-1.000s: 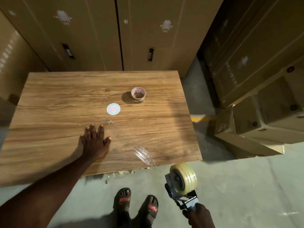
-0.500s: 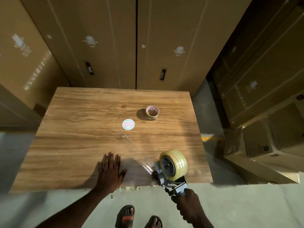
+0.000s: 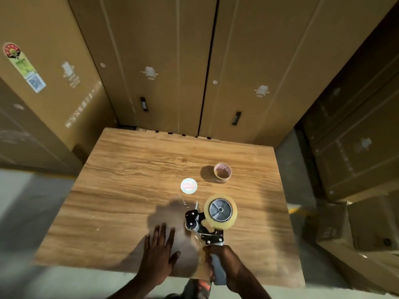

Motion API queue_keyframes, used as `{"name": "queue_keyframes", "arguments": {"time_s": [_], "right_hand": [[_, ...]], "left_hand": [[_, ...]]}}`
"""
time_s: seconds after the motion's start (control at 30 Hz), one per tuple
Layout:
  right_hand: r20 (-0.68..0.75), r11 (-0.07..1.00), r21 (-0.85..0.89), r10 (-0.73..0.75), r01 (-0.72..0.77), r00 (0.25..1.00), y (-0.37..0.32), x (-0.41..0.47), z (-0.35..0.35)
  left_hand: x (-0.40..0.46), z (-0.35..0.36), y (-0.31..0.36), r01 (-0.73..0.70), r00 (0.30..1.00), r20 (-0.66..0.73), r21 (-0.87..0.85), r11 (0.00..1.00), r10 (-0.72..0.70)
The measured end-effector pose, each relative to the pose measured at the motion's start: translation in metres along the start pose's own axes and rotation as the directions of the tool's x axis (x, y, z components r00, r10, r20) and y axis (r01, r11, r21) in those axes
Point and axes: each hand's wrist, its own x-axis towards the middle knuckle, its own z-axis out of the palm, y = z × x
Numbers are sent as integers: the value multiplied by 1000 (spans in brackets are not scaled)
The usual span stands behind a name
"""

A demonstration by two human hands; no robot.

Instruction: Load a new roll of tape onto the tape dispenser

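Observation:
My right hand (image 3: 224, 266) grips the grey handle of the tape dispenser (image 3: 203, 227), held over the wooden table (image 3: 121, 190) near its front edge. A full roll of clear yellowish tape (image 3: 220, 211) sits on the dispenser's wheel, its side facing up. My left hand (image 3: 158, 253) lies flat on the table, fingers spread, just left of the dispenser. An empty brown cardboard tape core (image 3: 222, 172) stands farther back on the table. A round pink and blue sticker disc (image 3: 189, 186) lies to the core's left.
Tall cardboard cartons (image 3: 151, 61) stand behind and left of the table. More stacked cartons (image 3: 356, 158) crowd the right side. A crumpled bit of clear tape (image 3: 183, 201) lies on the table near the dispenser. Grey concrete floor (image 3: 26, 201) shows on the left.
My right hand has brought the dispenser up from below the table edge and forward over the table, turning the roll's side upward. My left hand has stayed flat on the table.

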Motion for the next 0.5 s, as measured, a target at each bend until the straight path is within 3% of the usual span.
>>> {"name": "queue_keyframes", "arguments": {"time_s": [0.27, 0.37, 0.43, 0.5], "right_hand": [[241, 981, 74, 155, -178, 958, -23, 66, 4], [181, 990, 42, 123, -133, 976, -29, 62, 10], [25, 974, -226, 24, -18, 999, -40, 54, 13], [-167, 833, -551, -165, 46, 972, -43, 54, 15]], "left_hand": [[-2, -10, 14, 78, 996, 48, -18, 997, -77], [0, -14, 18, 143, 984, 120, -101, 985, -131], [4, -16, 13, 182, 977, 138, -123, 976, -165], [10, -6, 3, 152, 988, 44, -156, 976, -147]]}}
